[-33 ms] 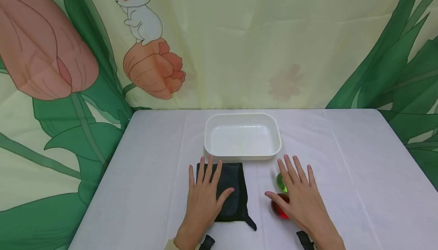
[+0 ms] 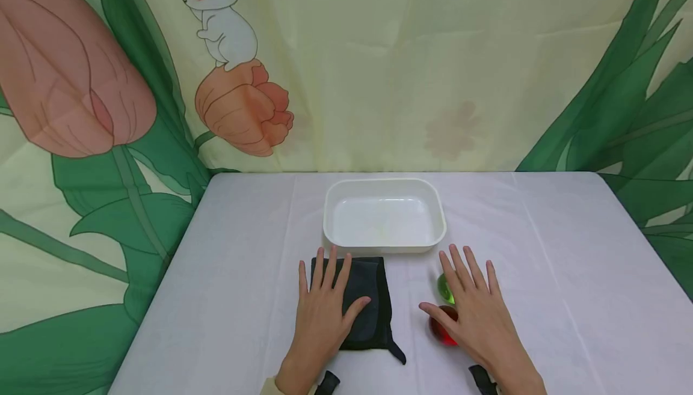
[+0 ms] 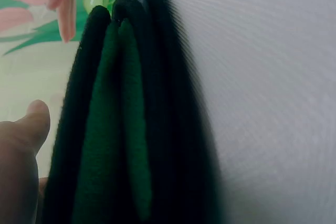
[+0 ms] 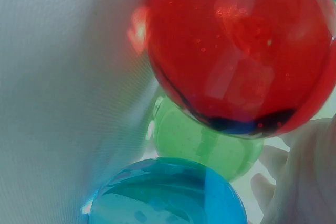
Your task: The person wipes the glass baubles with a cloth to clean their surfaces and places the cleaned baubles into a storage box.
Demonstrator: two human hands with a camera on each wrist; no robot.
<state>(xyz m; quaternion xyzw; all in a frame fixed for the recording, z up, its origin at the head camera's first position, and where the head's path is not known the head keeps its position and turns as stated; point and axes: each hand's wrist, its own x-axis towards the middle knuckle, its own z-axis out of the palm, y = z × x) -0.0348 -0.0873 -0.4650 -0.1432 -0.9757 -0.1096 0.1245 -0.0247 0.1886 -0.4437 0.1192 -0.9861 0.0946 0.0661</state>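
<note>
My left hand (image 2: 320,320) is spread, palm down, over the left part of a folded dark cloth (image 2: 368,308) with black edging and a short strap at its near right corner. From the left wrist, the cloth's layers (image 3: 134,114) show green inside, and the thumb (image 3: 34,127) stands beside them. My right hand (image 2: 479,317) is also spread, above clear coloured balls. A red ball (image 2: 441,333) and a green ball (image 2: 444,290) peek out at its left. The right wrist view adds a blue ball (image 4: 168,198), which the hand hides from the head view.
A white rectangular dish (image 2: 385,248) stands behind the cloth, near the middle of the white-covered table (image 2: 541,251). Behind the table's far edge hangs a curtain (image 2: 379,70) printed with tulips and a white animal.
</note>
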